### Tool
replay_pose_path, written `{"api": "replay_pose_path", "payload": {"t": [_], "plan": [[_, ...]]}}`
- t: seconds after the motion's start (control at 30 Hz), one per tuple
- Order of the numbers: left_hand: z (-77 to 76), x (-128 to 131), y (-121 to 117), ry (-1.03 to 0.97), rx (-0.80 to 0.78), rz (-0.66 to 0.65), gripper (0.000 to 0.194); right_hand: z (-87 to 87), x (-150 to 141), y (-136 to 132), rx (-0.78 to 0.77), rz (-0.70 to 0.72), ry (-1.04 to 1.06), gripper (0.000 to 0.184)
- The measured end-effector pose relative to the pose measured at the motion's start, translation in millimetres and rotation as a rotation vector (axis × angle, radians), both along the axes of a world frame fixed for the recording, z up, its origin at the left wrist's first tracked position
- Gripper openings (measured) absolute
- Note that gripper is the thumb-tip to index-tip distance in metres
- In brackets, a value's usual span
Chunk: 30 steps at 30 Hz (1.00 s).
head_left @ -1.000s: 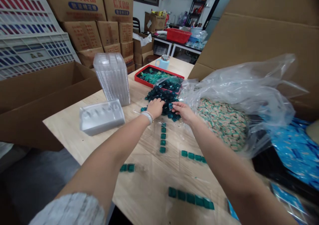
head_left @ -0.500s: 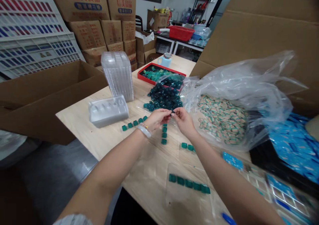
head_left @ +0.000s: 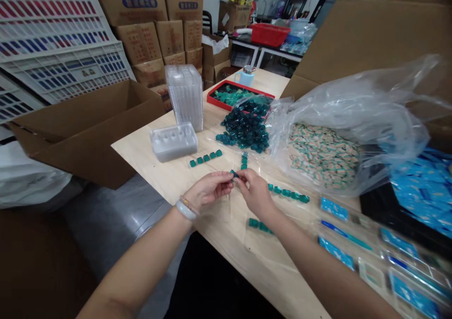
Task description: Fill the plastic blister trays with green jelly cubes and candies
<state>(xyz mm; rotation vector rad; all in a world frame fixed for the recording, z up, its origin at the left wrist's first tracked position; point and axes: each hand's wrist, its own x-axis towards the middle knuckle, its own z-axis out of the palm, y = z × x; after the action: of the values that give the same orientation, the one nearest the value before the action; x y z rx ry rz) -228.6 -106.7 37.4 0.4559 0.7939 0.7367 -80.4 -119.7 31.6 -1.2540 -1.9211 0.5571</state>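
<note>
My left hand [head_left: 208, 189] and my right hand [head_left: 254, 192] meet over the wooden table [head_left: 158, 168], fingertips pinched together on a small teal candy [head_left: 234, 173]. A pile of dark teal candies [head_left: 245, 128] lies just beyond them. Short rows of the same candies sit on the table: one row [head_left: 205, 158] to the left, one row [head_left: 287, 193] to the right, and another [head_left: 259, 225] under my right wrist. A white bangle is on my left wrist.
A lying clear tray [head_left: 174, 142] and a tall stack of clear trays [head_left: 185, 95] stand at the left. A red tray [head_left: 240, 95] and a blue mug [head_left: 245, 76] are behind. A plastic bag of wrapped sweets [head_left: 323, 151] fills the right. An open cardboard box [head_left: 84, 126] sits left.
Both hands drew back from the candy pile toward me and now pinch one candy between them. The view shifted, so the table contents sit further right and up.
</note>
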Motion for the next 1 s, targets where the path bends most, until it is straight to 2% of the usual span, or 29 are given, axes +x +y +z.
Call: {"api": "replay_pose_path", "payload": {"t": [0.13, 0.23, 0.3, 0.4, 0.47, 0.57, 0.63, 0.7, 0.77, 0.8, 0.87, 0.9, 1.0], "plan": [[1.3, -3, -28, 0.018, 0.059, 0.018, 0.012, -0.5, -9, -28, 0.032, -0.039, -0.032, 0.009], [5.5, -7, -41, -0.024, 0.017, 0.034, 0.012, 1.9, -11, -40, 0.036, -0.022, -0.007, 0.009], [7.2, -11, -47, -0.080, -0.050, 0.026, 0.012, 6.7, -10, -43, 0.029, 0.036, 0.005, 0.013], [5.7, -13, -55, -0.074, -0.085, -0.014, 0.015, 15.5, -9, -45, 0.006, 0.227, -0.025, 0.025], [2.7, -12, -61, -0.067, -0.047, 0.003, 0.020, 19.7, -12, -47, -0.003, 0.298, -0.054, 0.024], [-1.3, -12, -65, 0.005, 0.094, 0.028, 0.030, 20.2, -19, -51, -0.011, 0.255, -0.061, 0.012], [-2.1, -19, -63, 0.240, 0.271, 0.032, 0.037, 16.4, -23, -49, -0.018, 0.234, -0.069, 0.009], [-2.4, -31, -57, 0.628, 0.520, 0.084, 0.037, 9.4, -23, -43, -0.022, 0.192, -0.098, 0.011], [-4.2, -48, -51, 1.031, 0.815, 0.118, 0.026, 0.4, -20, -34, -0.015, 0.130, -0.167, 0.015], [-6.2, -55, -48, 1.188, 0.951, 0.093, 0.018, -4.3, -20, -28, -0.006, 0.112, -0.218, 0.016], [-12.7, -66, -47, 1.374, 1.140, -0.050, 0.014, -12.9, -21, -20, 0.012, 0.129, -0.345, 0.017], [-16.8, -70, -47, 1.420, 1.184, -0.127, 0.016, -16.4, -24, -17, 0.015, 0.155, -0.414, 0.017], [-28.7, -71, -50, 1.465, 1.212, -0.219, 0.017, -22.8, -39, -15, -0.003, 0.211, -0.581, 0.018]]}}
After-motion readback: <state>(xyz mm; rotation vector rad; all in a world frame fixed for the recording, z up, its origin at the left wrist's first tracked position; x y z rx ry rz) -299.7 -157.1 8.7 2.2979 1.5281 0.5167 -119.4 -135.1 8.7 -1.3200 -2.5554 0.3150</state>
